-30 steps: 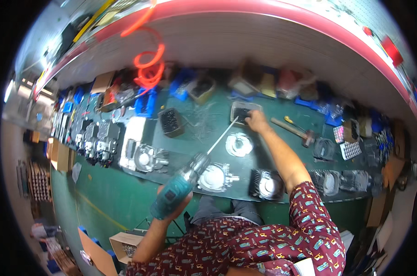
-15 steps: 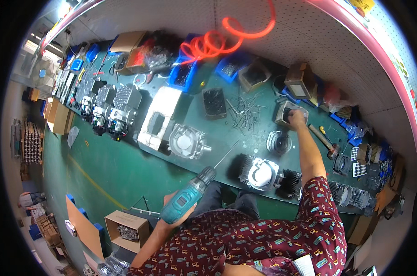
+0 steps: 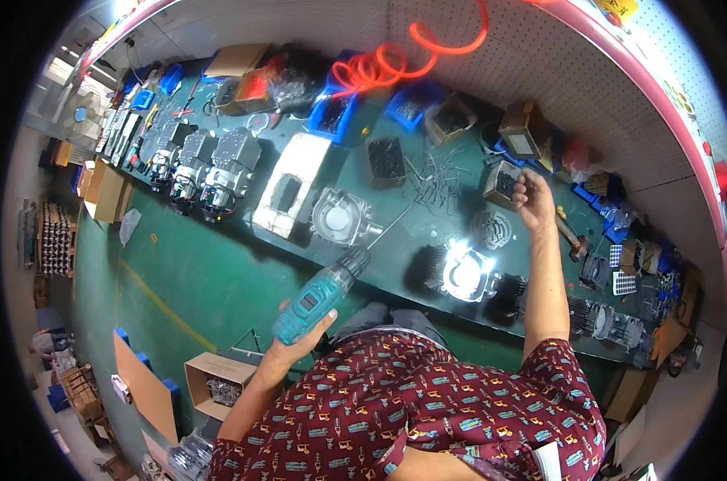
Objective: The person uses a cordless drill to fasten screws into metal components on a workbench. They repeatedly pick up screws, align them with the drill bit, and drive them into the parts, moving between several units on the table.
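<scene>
Right hand (image 3: 533,200), between two and three o'clock from the middle of the head view, has come up out of the small open box (image 3: 504,184) of dark fasteners, where its fingers were dipping; it is now beside the box's right rim, leaving most of the contents uncovered. Its fingers are curled inward, but I cannot tell whether they pinch anything. Left hand (image 3: 306,343), at seven o'clock, is wrapped around the grip of a teal cordless drill (image 3: 311,303), whose long bit (image 3: 390,227) points between one and two o'clock, over the bench edge. Just left of that bit sits a grey metal housing (image 3: 339,216); between three and four o'clock another housing (image 3: 464,276) glares brightly, hiding its detail. A ring-shaped part (image 3: 492,230) lies at three o'clock, loose rods (image 3: 440,178) between one and two, a white block (image 3: 293,192) at ten. The right forearm (image 3: 545,280) crosses the bench, separating the ring-shaped part from a hammer (image 3: 570,236) and covering the surface beneath.
</scene>
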`<state>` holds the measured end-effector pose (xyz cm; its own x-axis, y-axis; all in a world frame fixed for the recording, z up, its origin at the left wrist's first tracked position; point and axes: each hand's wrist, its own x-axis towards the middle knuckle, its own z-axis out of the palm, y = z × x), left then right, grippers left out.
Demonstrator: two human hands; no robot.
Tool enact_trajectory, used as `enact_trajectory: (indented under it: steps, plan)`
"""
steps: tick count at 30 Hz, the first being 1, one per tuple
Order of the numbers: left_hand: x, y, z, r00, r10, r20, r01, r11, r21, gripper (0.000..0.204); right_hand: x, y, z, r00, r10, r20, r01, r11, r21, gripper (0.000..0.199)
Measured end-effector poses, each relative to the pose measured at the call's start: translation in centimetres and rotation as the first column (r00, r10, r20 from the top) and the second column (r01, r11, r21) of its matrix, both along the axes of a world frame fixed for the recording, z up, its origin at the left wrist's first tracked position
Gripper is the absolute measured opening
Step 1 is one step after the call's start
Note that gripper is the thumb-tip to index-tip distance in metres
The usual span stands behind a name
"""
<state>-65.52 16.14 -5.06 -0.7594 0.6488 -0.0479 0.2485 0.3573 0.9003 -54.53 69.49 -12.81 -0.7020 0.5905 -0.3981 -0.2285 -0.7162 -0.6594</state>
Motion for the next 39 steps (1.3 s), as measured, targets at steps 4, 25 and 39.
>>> enact_trajectory:
  steps: [4,25,39]
  plan:
    - [1.2,-0.2,1.6,0.999,0.037,-0.004,-0.037,0.999,-0.012,0.017,-1.8,-7.6,2.1,0.985,0.171,-0.005,-0.169,0.980,0.104,0.020]
    - [-18.4,-6.4,-0.5,0.935,-0.290,0.206,0.304,0.952,-0.039,0.018,-7.0,-31.3,2.2,0.974,-0.065,0.217,0.094,0.988,-0.125,0.027]
    - [-24.6,-6.8,0.2,0.868,-0.434,0.242,0.445,0.896,0.012,0.020,-11.4,-34.4,3.3,0.972,-0.090,0.215,0.101,0.994,-0.037,0.019]
